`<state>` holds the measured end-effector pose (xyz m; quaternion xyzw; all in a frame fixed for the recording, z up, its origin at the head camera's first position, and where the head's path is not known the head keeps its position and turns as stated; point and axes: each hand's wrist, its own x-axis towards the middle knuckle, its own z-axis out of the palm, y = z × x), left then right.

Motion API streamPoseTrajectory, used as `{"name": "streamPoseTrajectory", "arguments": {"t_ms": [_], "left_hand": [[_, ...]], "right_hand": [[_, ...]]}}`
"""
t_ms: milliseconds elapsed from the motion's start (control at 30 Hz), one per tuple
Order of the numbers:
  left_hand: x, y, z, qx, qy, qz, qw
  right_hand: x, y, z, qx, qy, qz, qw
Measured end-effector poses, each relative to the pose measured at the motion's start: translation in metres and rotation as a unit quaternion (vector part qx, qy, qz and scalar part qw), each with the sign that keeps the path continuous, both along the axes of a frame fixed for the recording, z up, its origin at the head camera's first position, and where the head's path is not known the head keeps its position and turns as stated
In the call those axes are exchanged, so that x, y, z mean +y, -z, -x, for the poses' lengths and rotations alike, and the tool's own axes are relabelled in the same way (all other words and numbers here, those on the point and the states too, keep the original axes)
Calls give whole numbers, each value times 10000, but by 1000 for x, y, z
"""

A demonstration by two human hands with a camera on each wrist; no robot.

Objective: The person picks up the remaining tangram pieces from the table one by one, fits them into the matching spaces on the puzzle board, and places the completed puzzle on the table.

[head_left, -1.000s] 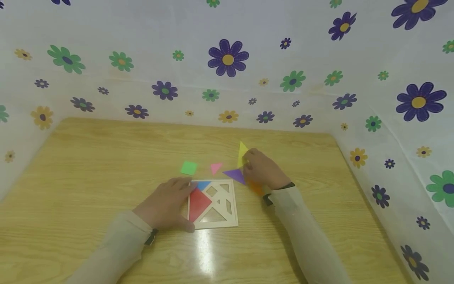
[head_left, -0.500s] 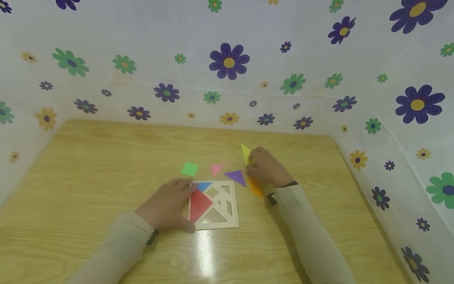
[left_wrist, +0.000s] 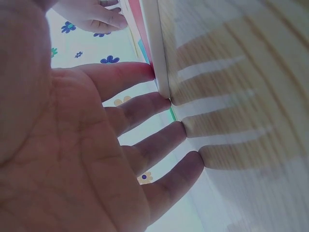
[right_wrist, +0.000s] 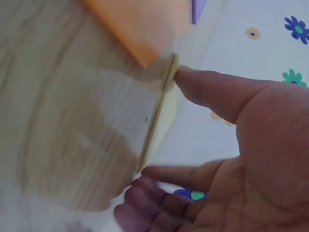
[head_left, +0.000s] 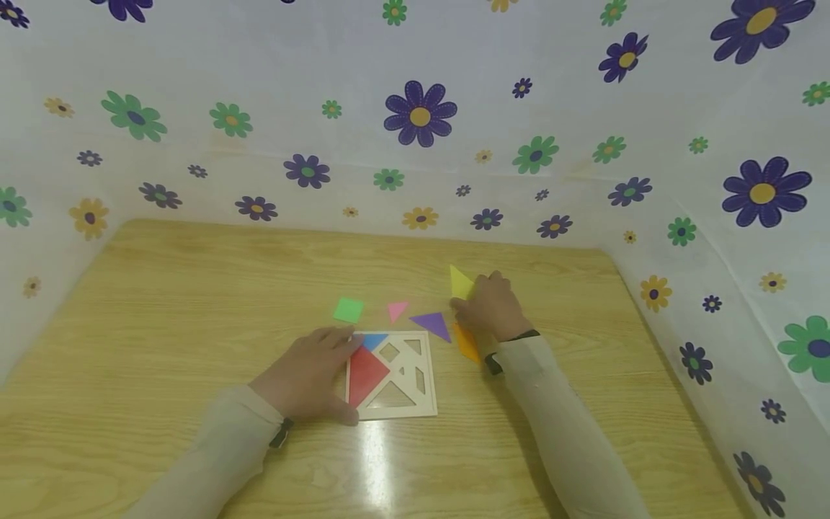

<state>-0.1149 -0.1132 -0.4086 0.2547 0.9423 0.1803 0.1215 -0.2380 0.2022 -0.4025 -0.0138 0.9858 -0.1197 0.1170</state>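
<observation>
A pale puzzle board (head_left: 425, 406) with cut-out shapes lies on the table; a red triangle (head_left: 367, 376) and a blue piece (head_left: 374, 340) fill its left side. My left hand (head_left: 303, 376) rests along the board's left edge. Its extended fingers (left_wrist: 159, 150) touch board and tabletop in the left wrist view. To the right of the board, my right hand (head_left: 493, 308) pinches a yellow triangle (head_left: 459, 283) between thumb and index finger at opposite ends. Seen from the right wrist, that yellow piece appears nearly edge-on, low over the table.
Loose pieces lie behind and beside the board: a green one (head_left: 349, 310), a small pink triangle (head_left: 397, 311), a purple triangle (head_left: 433, 326) and an orange piece (head_left: 465, 343) close by my right wrist. A flower-patterned cloth (head_left: 363, 144) bounds the table (head_left: 227, 288).
My right hand has shifted slightly right with the yellow triangle, uncovering more of the purple and orange pieces. The left hand keeps its place on the board.
</observation>
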Motion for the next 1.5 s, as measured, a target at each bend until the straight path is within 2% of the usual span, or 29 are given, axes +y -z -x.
{"name": "streamPoseTrajectory", "arguments": {"t_ms": [100,167,300,533,833,1033,1233,1500], "left_hand": [[1,1,0,-5,-10,11,10000],[2,1,1,0,-19,16,10000],[3,1,1,-14,-41,38,10000],[2,4,2,-3,-41,75,10000],[1,7,2,5,-31,34,10000],[0,4,2,65,-13,25,10000],[1,4,1,-39,-73,-24,10000],[1,6,2,102,-66,8,9999]], "right_hand": [[3,-5,-3,-18,183,-58,9998],[5,-7,-4,-20,159,-49,9999],[8,-8,-2,-96,-22,5,10000],[16,-5,0,-394,-674,126,9969],[23,-7,-6,-669,-738,374,9943],[25,-7,-10,-663,-712,455,9942],[25,-4,-11,-479,-899,365,9941],[21,-5,-12,-336,-886,323,9950]]}}
